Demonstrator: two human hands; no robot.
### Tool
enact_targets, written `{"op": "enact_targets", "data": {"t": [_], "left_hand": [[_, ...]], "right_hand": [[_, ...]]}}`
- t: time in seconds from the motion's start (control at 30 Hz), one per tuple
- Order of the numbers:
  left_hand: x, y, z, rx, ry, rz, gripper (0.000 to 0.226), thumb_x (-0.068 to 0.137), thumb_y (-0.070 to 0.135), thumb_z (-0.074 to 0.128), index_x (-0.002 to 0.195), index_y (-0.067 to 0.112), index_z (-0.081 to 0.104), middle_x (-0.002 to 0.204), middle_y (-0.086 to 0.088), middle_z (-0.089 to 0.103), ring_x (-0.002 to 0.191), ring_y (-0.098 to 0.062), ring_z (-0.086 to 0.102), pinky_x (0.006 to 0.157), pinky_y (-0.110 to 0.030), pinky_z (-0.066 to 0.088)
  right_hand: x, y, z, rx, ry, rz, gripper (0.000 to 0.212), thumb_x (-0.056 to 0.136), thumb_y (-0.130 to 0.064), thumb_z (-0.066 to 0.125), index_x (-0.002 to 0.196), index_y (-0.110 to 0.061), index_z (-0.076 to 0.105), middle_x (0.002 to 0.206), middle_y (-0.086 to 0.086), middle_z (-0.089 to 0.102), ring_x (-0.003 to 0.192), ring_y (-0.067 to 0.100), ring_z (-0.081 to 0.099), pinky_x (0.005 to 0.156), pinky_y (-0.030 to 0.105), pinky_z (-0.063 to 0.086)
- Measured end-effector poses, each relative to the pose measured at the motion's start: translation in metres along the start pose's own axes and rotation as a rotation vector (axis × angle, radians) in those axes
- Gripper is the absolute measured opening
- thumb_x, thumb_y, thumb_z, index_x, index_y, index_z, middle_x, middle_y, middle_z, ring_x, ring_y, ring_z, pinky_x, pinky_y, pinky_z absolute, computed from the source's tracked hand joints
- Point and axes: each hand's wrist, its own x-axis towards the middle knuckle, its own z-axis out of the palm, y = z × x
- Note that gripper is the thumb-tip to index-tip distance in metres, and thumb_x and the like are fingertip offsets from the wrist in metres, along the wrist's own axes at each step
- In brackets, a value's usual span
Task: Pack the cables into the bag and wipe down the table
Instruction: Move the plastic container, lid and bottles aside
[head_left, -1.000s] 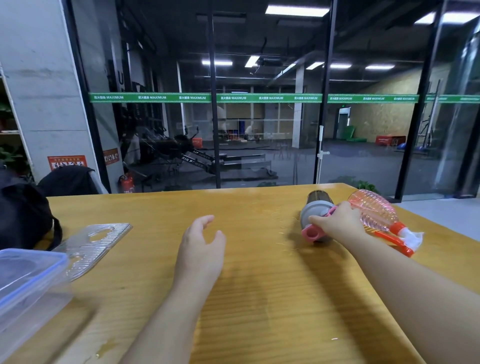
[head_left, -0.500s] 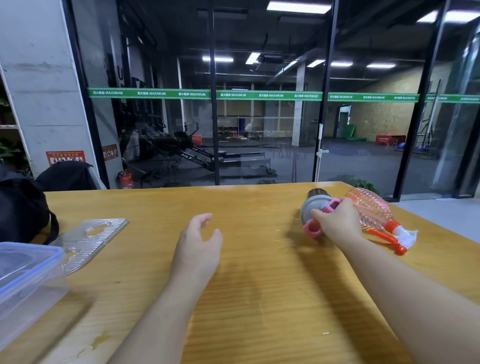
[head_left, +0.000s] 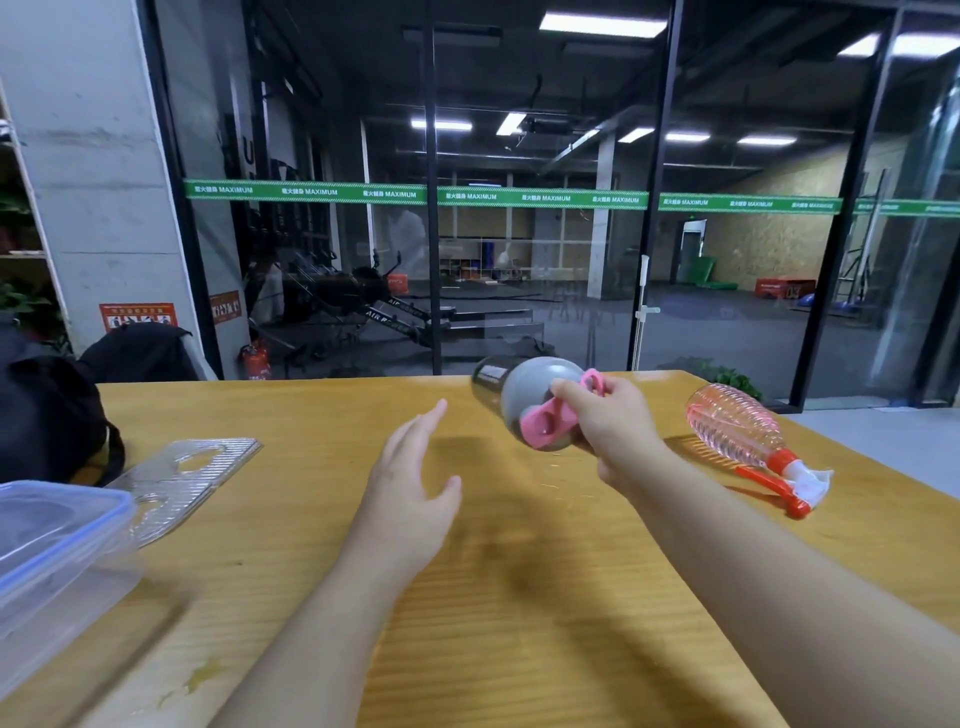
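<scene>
My right hand (head_left: 610, 423) grips a dark bottle with a grey lid and a pink handle (head_left: 524, 402), lifted off the wooden table (head_left: 519, 597) and tilted on its side. My left hand (head_left: 413, 480) hovers over the table's middle with fingers straight and spread, holding nothing, just left of the bottle. A black bag (head_left: 49, 415) sits at the table's far left edge. No cables are visible.
A pink spray bottle with a red trigger (head_left: 743, 439) lies on its side at the right. A clear ridged plastic tray (head_left: 182, 480) and a clear lidded box with blue trim (head_left: 57, 561) sit at the left. A small yellowish stain (head_left: 200, 675) marks the near left.
My right hand has lifted the grey-lidded bottle off the table and carried it left, away from the spray bottle. My left hand has opened a little and stayed over the middle.
</scene>
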Motion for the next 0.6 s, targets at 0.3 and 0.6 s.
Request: {"op": "enact_targets", "data": {"t": [0.3,0.6], "left_hand": [[0.011,-0.009,-0.02,0.305,0.028,0.116,0.099,0.082,0.021,0.067,0.139,0.054,-0.007,0.153,0.024,-0.002,0.141,-0.002,-0.003,0.116,-0.038,0.012],[0.024,-0.031,-0.052,0.275,0.148,0.285,0.108,0.07,0.012,0.079,0.139,0.048,0.004,0.147,0.011,0.029,0.135,-0.014,0.031,0.104,-0.049,0.036]], "right_hand": [[-0.037,-0.021,0.042,0.106,-0.281,0.201,0.021,0.082,-0.029,0.066,0.085,-0.009,0.063,0.071,0.005,0.062,0.059,0.021,0.06,0.058,0.032,0.057],[-0.054,-0.04,0.07,-0.047,-0.43,0.17,0.037,0.082,-0.042,0.063,0.099,-0.009,0.065,0.094,0.01,0.064,0.077,0.026,0.063,0.062,0.032,0.058]]}}
